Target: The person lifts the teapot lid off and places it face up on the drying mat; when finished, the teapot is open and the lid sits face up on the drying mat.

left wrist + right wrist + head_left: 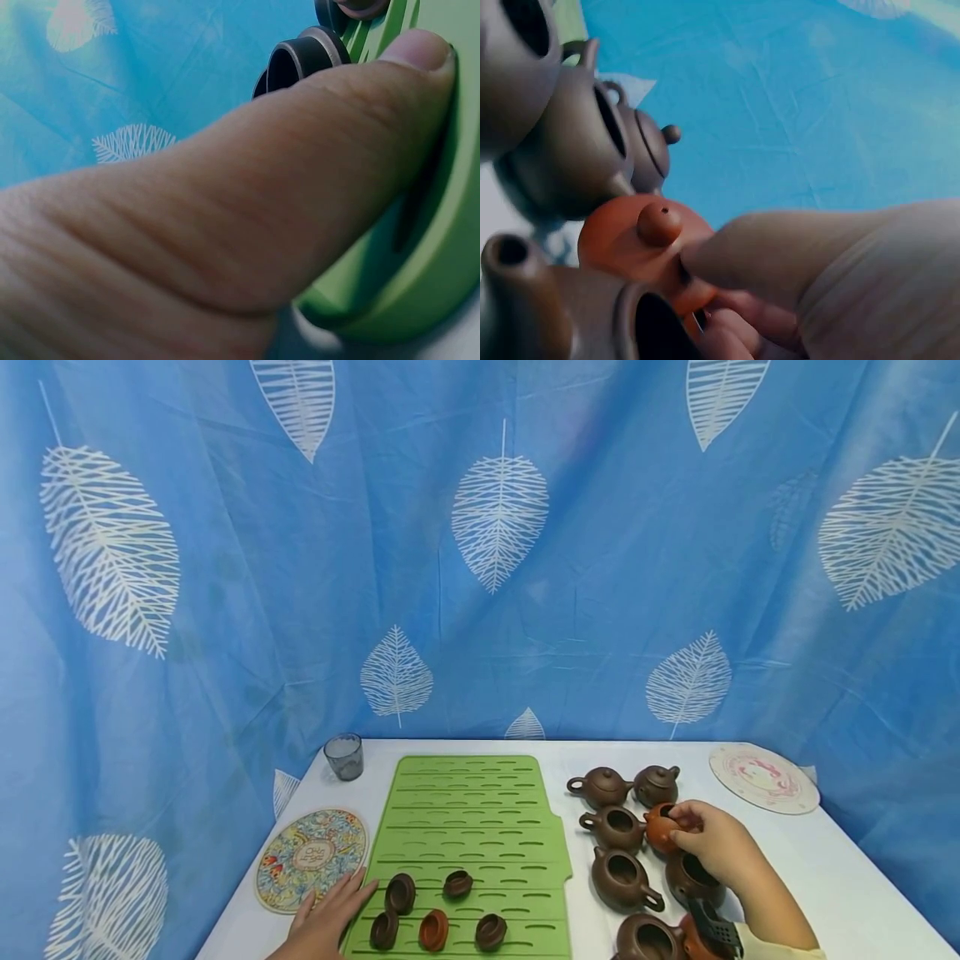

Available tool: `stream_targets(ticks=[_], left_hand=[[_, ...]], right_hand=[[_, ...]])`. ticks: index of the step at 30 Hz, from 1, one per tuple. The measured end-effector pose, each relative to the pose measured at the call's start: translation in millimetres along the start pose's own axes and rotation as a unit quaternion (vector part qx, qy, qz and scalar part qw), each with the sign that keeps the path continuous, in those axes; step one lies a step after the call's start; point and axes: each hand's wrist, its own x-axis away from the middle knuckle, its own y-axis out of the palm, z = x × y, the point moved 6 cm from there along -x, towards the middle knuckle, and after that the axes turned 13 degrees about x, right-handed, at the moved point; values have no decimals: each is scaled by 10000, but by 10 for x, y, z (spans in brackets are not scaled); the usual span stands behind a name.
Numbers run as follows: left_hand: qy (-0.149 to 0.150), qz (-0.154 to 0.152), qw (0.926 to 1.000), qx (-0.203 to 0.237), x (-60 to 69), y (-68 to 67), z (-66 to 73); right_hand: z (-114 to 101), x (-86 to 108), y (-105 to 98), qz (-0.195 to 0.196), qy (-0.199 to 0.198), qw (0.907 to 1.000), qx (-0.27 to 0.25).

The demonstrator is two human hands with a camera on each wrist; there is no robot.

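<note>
My right hand (712,847) pinches the orange teapot lid (658,225) by its edge; its rounded knob has a tiny hole. It is over the small orange teapot (658,837), whose dark opening shows beside my fingers. Brown teapots without lids (620,828) (622,878) stand to its left, and another brown teapot (693,877) sits just nearer. My left hand (330,914) rests at the left edge of the green mat (472,827), fingers extended. Beside it, brown lids (401,894) (458,883) and an orange lid (433,930) lie on the mat.
Two brown lidded teapots (604,787) (656,785) stand at the back. Nearer are another brown teapot (648,939) and a second orange teapot (696,943). A patterned round mat (311,860) and a glass (345,757) are at left, a pink-patterned disc (765,778) at right.
</note>
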Motion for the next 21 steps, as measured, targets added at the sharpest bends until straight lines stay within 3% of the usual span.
stream_targets(ticks=[11, 21], left_hand=[[54, 84, 9999, -33, -6, -7, -29], [-45, 55, 9999, -99, -11, -6, -13]], right_hand=[[-161, 46, 44, 36, -750, 9936, 850], [-201, 37, 109, -3, -829, 9906, 1091]])
